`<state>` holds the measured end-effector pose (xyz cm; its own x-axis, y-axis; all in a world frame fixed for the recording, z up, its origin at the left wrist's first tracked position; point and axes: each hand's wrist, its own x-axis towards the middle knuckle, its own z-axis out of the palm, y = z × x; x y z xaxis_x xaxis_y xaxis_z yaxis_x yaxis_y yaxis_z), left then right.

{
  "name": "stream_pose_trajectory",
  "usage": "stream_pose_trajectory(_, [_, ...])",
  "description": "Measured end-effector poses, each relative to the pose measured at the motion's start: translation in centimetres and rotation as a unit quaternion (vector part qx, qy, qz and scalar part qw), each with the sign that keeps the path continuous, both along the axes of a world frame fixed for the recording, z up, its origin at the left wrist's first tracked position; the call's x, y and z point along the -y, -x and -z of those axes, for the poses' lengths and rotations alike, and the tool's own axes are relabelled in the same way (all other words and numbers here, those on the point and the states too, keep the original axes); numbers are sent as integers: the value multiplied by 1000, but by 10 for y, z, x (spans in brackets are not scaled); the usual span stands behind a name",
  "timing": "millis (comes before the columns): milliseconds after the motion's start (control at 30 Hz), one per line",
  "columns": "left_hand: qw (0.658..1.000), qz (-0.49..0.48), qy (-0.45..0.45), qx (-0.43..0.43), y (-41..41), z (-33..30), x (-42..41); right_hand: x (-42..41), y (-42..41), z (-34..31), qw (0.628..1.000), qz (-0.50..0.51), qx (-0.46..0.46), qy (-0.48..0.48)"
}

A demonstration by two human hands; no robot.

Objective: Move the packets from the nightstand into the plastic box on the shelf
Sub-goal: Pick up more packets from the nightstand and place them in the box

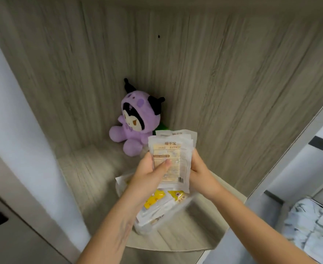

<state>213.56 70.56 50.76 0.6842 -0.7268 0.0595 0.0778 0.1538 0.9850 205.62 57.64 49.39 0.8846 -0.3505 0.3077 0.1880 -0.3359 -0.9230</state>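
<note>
A stack of pale translucent packets (173, 149) with printed labels is held upright between both hands above the shelf. My left hand (147, 176) grips its left edge, thumb across the front. My right hand (199, 173) grips its right edge from behind. Directly below them sits the clear plastic box (176, 212) on the wooden shelf (84, 174), holding several packets with yellow cartoon prints (154, 200). My left forearm hides part of the box.
A purple plush toy (135, 122) sits in the shelf's back corner, with something green behind it. Wood-grain walls close the niche at the back and right. A white wall stands at the left, and floral bedding (313, 225) lies at the lower right.
</note>
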Motion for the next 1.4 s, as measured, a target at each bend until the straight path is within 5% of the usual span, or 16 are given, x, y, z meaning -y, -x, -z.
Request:
stream_pose_trajectory(233, [988, -79, 35, 127, -12, -2, 20, 11, -10, -11, 992, -23, -68, -101])
stream_pose_trajectory(400, [989, -66, -7, 136, -9, 19, 19, 13, -8, -2, 987, -59, -55, 136])
stream_pose_trajectory(533, [998, -29, -14, 59, -13, 18, 22, 12, -9, -1, 995, -45, -26, 89])
stream_pose_trajectory(833, [986, 47, -111, 116, -17, 15, 15, 19, -11, 1, 989, -73, -84, 96])
stream_pose_trajectory(1000, [977, -12, -77, 197, -13, 8, 12, 18, -13, -6, 991, -42, -7, 129])
stream_pose_trajectory(1167, [931, -37, -184, 312, -21, 22, 2, 31, -2, 12, 968, -69, -107, 218])
stream_pose_trajectory(1300, [935, -63, -172, 304, -27, 3, 9, 28, -8, -6, 987, -34, -59, 146])
stream_pose_trajectory(1400, [971, -41, -134, 192, -30, -18, 9, 32, -5, -36, 995, -35, -89, 34])
